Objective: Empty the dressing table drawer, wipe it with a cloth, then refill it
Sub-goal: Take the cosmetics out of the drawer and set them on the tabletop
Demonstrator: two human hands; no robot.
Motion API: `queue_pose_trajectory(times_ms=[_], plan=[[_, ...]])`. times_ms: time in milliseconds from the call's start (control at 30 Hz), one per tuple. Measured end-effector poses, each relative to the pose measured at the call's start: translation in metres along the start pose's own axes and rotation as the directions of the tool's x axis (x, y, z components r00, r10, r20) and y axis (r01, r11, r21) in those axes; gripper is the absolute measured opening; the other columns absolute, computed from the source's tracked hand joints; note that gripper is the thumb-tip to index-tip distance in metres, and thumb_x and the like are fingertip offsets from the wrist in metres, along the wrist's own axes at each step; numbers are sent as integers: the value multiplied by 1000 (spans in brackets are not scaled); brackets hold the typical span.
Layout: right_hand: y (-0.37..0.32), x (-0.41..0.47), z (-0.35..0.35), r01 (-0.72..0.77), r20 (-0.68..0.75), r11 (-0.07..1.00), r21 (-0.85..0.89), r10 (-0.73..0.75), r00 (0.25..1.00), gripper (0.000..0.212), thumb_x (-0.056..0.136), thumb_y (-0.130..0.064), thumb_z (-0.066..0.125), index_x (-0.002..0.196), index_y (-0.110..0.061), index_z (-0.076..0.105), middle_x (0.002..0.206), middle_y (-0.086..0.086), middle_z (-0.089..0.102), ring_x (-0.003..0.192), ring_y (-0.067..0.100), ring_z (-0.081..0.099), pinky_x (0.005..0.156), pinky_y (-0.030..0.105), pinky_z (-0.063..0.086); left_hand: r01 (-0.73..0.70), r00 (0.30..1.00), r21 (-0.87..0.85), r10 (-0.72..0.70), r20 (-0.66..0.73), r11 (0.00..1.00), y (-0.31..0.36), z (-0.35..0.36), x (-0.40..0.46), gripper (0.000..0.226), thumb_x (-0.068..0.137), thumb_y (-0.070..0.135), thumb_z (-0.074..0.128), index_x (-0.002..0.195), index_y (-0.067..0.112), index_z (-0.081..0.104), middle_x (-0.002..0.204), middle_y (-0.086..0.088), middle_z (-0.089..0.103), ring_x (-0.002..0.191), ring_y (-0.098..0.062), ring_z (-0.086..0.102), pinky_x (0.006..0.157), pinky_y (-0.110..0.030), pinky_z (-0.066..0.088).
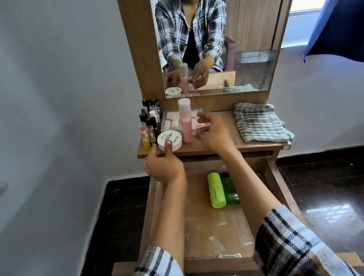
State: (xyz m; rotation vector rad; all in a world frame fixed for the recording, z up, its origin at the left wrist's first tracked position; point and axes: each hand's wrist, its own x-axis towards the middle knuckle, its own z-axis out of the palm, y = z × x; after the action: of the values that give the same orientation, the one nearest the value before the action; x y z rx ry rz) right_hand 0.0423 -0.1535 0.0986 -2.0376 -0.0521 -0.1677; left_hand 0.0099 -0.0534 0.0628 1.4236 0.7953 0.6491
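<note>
Below the tabletop, the open drawer holds a green bottle. Striped cloth lies on top. Right hand hovers, fingers spread; left hand grips the white jar beside the pink bottle.

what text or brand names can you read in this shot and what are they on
"NAIL POLISH" and a brand that looks like "ZUDIO": lid of the white round tub, under the left hand fingers.
Print on the lime green bottle in the drawer: too small to read.
Labels on the small bottles: blurred.
</note>
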Motion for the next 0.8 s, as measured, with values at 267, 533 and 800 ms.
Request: queue_pose_trajectory(times_ms=[267, 533, 800], plan=[[17, -49, -66, -102, -273, 985, 136, 137, 952, 32, 81, 0, 69, 111, -9, 62, 110, 8, 64, 83, 10, 62, 60, 9, 46, -187, 979, 156, 171, 111, 970, 4, -33, -58, 39, 85, 21, 66, 122, 10, 61, 118, -7, 60, 110, -20, 56, 81, -22, 38], [53, -96, -51, -407, -135, 907, -107, 393, 910, 39, 82, -26, 71, 113, -5, 61, 119, 16, 63, 108, 27, 60, 89, 30, 46, -176, 917, 431, -11, 398, 885, -26, -37, -82, 39, 80, 21, 72, 116, 8, 63, 111, -7, 66, 105, -23, 60, 80, -26, 39], [68, -94, -25, -490, -90, 806, -333, 490, 867, 34, 90, -19, 62, 118, -1, 55, 127, 20, 56, 120, 36, 52, 92, 37, 46, -175, 830, 602, -213, 516, 779, -55, -12, -67, 53, 78, 32, 74, 113, -4, 57, 118, -19, 62, 108, -32, 59, 86, -34, 44]])
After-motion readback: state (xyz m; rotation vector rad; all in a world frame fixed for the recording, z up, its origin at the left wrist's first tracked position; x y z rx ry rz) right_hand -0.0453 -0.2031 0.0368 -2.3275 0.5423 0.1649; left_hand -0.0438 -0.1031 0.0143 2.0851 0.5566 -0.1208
